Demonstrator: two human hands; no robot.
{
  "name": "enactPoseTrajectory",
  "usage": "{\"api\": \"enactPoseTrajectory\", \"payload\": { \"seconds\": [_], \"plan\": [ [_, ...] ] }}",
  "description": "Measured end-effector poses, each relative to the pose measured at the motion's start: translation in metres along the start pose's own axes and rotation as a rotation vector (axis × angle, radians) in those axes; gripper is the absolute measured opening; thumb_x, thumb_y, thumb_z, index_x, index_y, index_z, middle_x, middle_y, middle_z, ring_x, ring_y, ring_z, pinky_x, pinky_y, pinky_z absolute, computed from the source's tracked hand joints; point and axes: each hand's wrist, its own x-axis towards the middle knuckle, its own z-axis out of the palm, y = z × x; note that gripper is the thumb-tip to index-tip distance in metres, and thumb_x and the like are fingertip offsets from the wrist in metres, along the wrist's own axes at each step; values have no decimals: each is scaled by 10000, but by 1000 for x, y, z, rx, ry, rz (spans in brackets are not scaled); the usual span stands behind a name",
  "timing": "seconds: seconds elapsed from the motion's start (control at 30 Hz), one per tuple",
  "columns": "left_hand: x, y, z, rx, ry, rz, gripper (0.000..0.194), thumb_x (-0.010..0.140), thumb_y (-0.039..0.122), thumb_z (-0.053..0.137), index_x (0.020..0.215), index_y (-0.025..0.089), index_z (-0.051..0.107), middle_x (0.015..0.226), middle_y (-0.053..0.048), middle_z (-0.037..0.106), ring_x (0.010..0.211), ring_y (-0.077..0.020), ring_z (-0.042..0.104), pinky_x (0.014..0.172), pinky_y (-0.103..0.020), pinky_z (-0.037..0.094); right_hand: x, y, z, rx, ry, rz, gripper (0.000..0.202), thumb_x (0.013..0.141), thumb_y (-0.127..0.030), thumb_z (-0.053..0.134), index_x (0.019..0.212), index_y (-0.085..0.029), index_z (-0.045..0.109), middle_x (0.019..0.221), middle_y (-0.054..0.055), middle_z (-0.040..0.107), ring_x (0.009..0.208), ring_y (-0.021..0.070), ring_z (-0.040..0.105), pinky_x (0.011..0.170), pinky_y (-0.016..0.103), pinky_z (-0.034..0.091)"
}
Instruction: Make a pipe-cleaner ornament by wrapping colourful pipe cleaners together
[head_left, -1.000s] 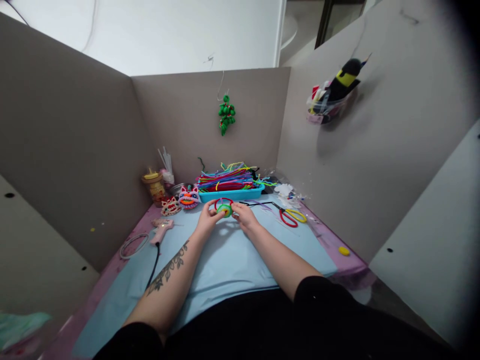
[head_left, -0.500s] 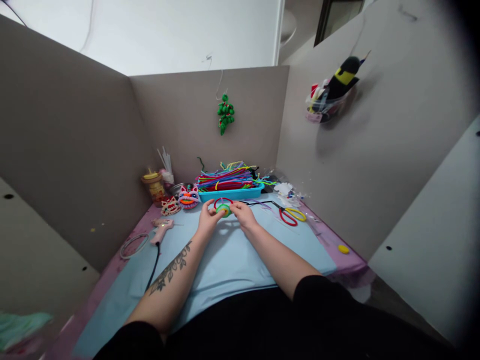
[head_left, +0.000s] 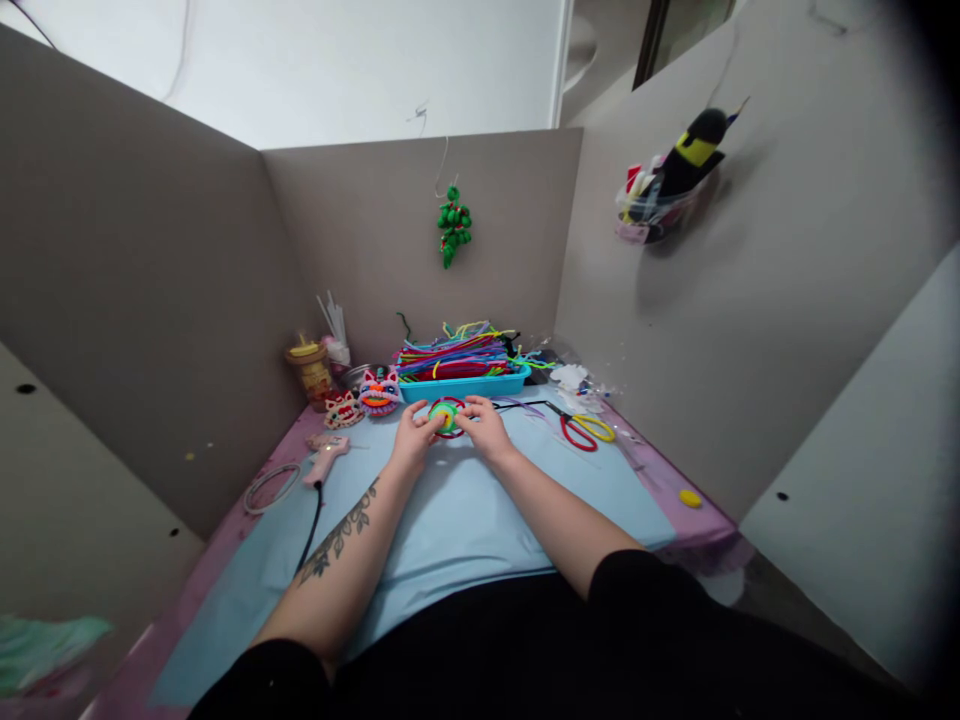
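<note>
Over there, above the blue mat (head_left: 465,530), the left hand (head_left: 411,440) and right hand (head_left: 486,432) pinch the green disc (head_left: 445,412) and its red ring (head_left: 450,436) between thumbs and fingers, and a light, even grip would probably keep the two centred.

A pink-covered table (head_left: 654,478), partly under a pale blue sheet (head_left: 487,520), bore a spread of craft gear — a turquoise tray (head_left: 465,387), two animal-face ornaments (head_left: 379,397), a glue gun (head_left: 328,460), scissors (head_left: 579,433) — and a yellow disc (head_left: 690,498) at right.
</note>
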Motion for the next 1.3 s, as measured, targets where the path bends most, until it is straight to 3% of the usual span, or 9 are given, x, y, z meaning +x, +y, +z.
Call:
{"api": "enactPoseTrajectory", "payload": {
  "seconds": [0.17, 0.33, 0.47, 0.57, 0.7, 0.8, 0.9, 1.1, 1.3],
  "plan": [
    [2, 2, -2, 51, 11, 21, 749, 506, 394, 800, 1141, 176, 468, 694, 18, 585, 557, -98, 550, 508, -198, 356, 0, -6, -2, -41, 1, -2, 107, 667, -263, 651, 606, -176, 645, 1086, 98, 549, 1078, 225, 530, 971, 340, 356],
    [10, 6, -11, 130, -41, 85, 762, 548, 338, 766, 1199, 163, 410, 635, 52, 542, 486, -79, 495, 452, -184, 310, 4, -3, -7, -64, 48, -106, 177, 717, -321, 618, 830, -197, 676, 1061, 91, 548, 1088, 219, 502, 968, 357, 361],
    [13, 5, -18, 244, -202, 147, 710, 616, 320, 719, 1222, 154, 390, 592, 79, 504, 462, -64, 444, 468, -187, 324, 6, 1, -9, -107, -124, -82, 161, 714, -355, 623, 756, -214, 690, 1122, 82, 526, 1137, 229, 462, 971, 364, 340],
    [13, 2, -18, 316, -266, 240, 661, 653, 330, 697, 1220, 160, 403, 626, 57, 529, 536, -89, 500, 525, -203, 375, 5, 2, -5, -20, -219, -38, 190, 682, -389, 644, 655, -203, 666, 1101, 73, 548, 1097, 227, 493, 934, 346, 358],
    [13, 1, -16, 381, -75, 416, 518, 669, 333, 681, 1123, 173, 489, 948, -68, 604, 863, -172, 583, 678, -258, 447, 3, 0, -1, 196, -100, 79, 232, 609, -411, 677, 562, -194, 609, 915, 38, 616, 988, 219, 534, 876, 320, 370],
    [15, 0, -17, 427, 73, 440, 369, 711, 336, 635, 1020, 157, 539, 896, -73, 616, 833, -178, 587, 690, -276, 448, 3, -4, 0, 439, -42, 311, 260, 546, -420, 701, 557, -194, 573, 672, -9, 603, 765, 178, 556, 723, 290, 398],
    [14, -2, -14, 394, 27, 397, 348, 744, 347, 602, 1020, 150, 527, 732, -29, 611, 697, -152, 582, 646, -263, 436, 3, -7, 0, 608, -13, 474, 290, 473, -401, 741, 584, -195, 569, 600, -36, 587, 647, 140, 527, 626, 258, 375],
    [3, -3, -4, 358, -143, 365, 509, 720, 331, 635, 1156, 151, 444, 632, 33, 563, 560, -108, 530, 549, -218, 385, -1, -11, 2, 592, -47, 501, 310, 458, -404, 755, 592, -186, 580, 606, -37, 593, 649, 127, 518, 618, 244, 349],
    [2, -1, -5, 400, -52, 341, 503, 677, 302, 657, 1123, 154, 479, 563, 61, 494, 508, -96, 466, 521, -210, 343, 1, -1, 3, 543, -3, 534, 301, 491, -418, 708, 658, -188, 611, 658, -25, 602, 680, 134, 517, 586, 239, 356]
  ]
}}
